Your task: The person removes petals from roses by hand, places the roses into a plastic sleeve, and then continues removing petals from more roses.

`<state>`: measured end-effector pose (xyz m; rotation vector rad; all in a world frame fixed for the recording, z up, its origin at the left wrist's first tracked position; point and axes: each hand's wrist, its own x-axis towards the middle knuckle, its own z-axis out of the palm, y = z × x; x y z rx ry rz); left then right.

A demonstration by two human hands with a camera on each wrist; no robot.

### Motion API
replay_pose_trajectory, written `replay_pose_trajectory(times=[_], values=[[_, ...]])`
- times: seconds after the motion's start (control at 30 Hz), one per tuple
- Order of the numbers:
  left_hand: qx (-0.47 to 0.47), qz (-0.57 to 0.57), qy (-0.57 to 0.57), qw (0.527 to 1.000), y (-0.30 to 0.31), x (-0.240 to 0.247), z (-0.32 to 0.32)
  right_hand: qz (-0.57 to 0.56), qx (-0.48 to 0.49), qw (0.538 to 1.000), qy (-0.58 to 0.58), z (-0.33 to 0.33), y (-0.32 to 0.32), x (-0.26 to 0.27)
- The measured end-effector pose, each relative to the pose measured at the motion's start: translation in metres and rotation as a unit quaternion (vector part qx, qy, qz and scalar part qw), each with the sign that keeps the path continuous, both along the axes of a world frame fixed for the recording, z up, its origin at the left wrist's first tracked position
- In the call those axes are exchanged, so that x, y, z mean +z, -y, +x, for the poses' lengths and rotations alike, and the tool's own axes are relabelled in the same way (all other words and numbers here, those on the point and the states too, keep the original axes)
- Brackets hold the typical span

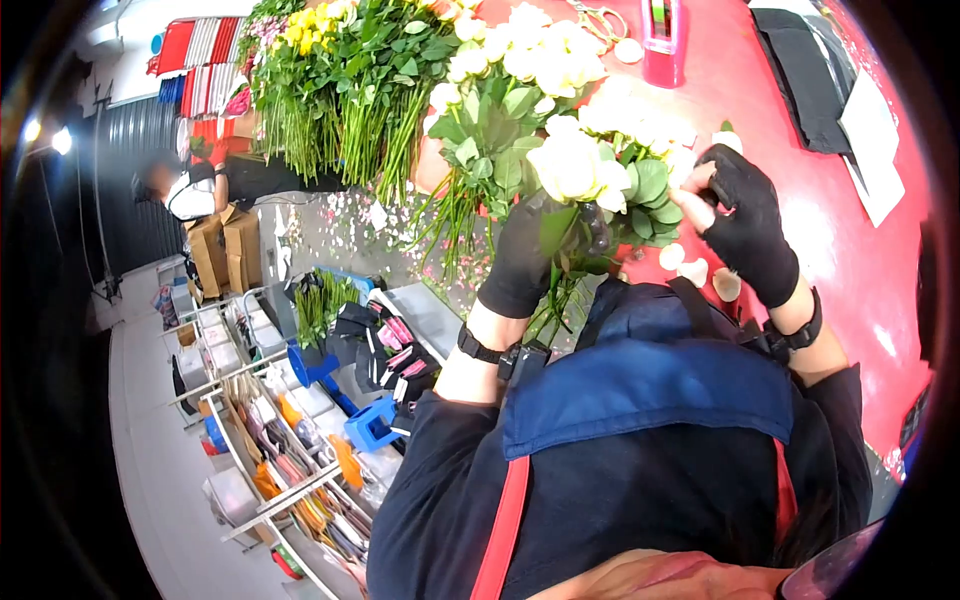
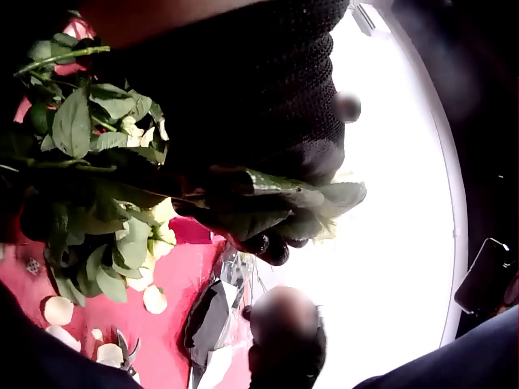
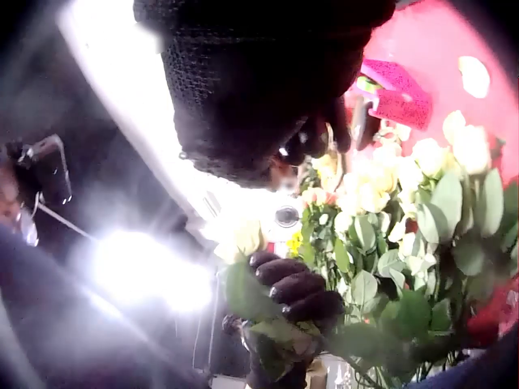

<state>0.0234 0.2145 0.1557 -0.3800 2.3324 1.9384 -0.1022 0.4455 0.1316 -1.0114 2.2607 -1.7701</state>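
In the head view, my left hand, in a black glove, grips a leafy white rose by its stem, bloom upward. The right wrist view shows the left hand's dark fingers curled round the stem just below the bloom. My right hand, in a black glove with bare thumb and fingertips, hovers right of the rose with loosely bent fingers. Nothing shows between its thumb and fingers. More white roses lie on the red table beyond my left hand. Loose pale petals lie below the right hand.
Yellow roses and long green stems lie at the back left. A pink holder stands at the far edge, and pruning shears lie near petals. Black packets sit at right. Shelves and another person are at left.
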Motion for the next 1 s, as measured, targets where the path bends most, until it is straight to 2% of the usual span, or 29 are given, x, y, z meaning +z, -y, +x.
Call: replay_pose_trajectory(times=[0.03,0.07,0.13,0.17,0.23,0.27,0.33,0.37,0.43,0.47,0.5,0.53,0.57,0.63,0.7,0.73,0.77,0.8,0.87,0.9,0.93,0.97,1.0], values=[[0.040,0.035,0.020,0.998,0.002,-0.003,0.002,0.059,0.019,0.998,0.019,-0.003,-0.007,-0.012],[0.082,0.071,0.037,0.993,0.003,-0.005,0.004,0.089,0.044,0.995,-0.010,-0.007,-0.011,-0.030],[0.151,0.175,0.046,0.972,-0.002,0.009,0.005,0.078,0.059,0.986,0.134,-0.002,-0.006,-0.042],[0.154,0.205,0.032,0.966,-0.001,0.008,0.010,0.020,0.066,0.978,0.198,0.004,0.002,-0.047],[0.139,-0.001,-0.030,0.990,0.004,-0.007,0.019,0.021,0.115,0.971,0.208,0.008,0.016,-0.040],[0.142,-0.049,-0.068,0.986,0.002,-0.015,0.018,0.034,0.147,0.967,0.206,0.009,0.022,-0.046],[0.158,-0.154,-0.138,0.966,-0.004,-0.027,0.015,0.057,0.188,0.932,0.303,0.013,0.037,-0.041],[0.148,-0.214,-0.173,0.950,-0.001,-0.030,0.010,0.071,0.201,0.945,0.248,0.017,0.043,-0.056],[0.191,-0.199,-0.134,0.952,-0.004,-0.018,0.004,0.138,0.246,0.948,0.147,0.020,0.052,-0.090],[0.221,-0.058,-0.151,0.962,0.008,-0.021,0.009,0.168,0.255,0.928,0.214,0.024,0.053,-0.103],[0.245,0.087,-0.163,0.952,0.028,-0.028,0.018,0.204,0.255,0.905,0.273,0.023,0.054,-0.111],[0.254,0.088,-0.166,0.949,0.040,-0.014,0.023,0.239,0.252,0.877,0.333,0.022,0.053,-0.118],[0.262,0.088,-0.169,0.946,0.053,0.001,0.028,0.226,0.234,0.874,0.361,0.023,0.048,-0.130],[0.315,-0.085,-0.172,0.929,0.063,0.051,0.018,0.189,0.203,0.860,0.429,0.026,0.040,-0.147],[0.358,-0.129,-0.166,0.910,0.097,0.040,0.002,0.132,0.167,0.828,0.518,0.029,0.038,-0.144],[0.342,-0.143,-0.156,0.915,0.122,0.014,-0.006,0.098,0.143,0.806,0.565,0.031,0.039,-0.139],[0.308,-0.235,-0.096,0.917,0.135,-0.001,-0.018,0.040,0.122,0.792,0.596,0.038,0.045,-0.136],[0.330,-0.071,-0.131,0.932,0.141,-0.027,-0.034,0.047,0.124,0.794,0.593,0.037,0.049,-0.136],[0.243,-0.193,-0.091,0.946,0.163,-0.074,-0.050,0.002,0.126,0.831,0.543,0.043,0.053,-0.158],[0.202,-0.363,-0.099,0.904,0.173,-0.102,-0.051,-0.018,0.079,0.781,0.619,0.045,0.058,-0.154],[0.157,-0.522,-0.109,0.831,0.169,-0.110,-0.055,-0.043,0.021,0.725,0.687,0.046,0.063,-0.149],[0.129,-0.520,0.049,0.843,0.164,-0.116,-0.049,-0.021,0.024,0.748,0.663,0.046,0.060,-0.155],[0.110,-0.550,0.096,0.822,0.150,-0.109,-0.047,0.000,0.027,0.768,0.640,0.047,0.059,-0.164]])
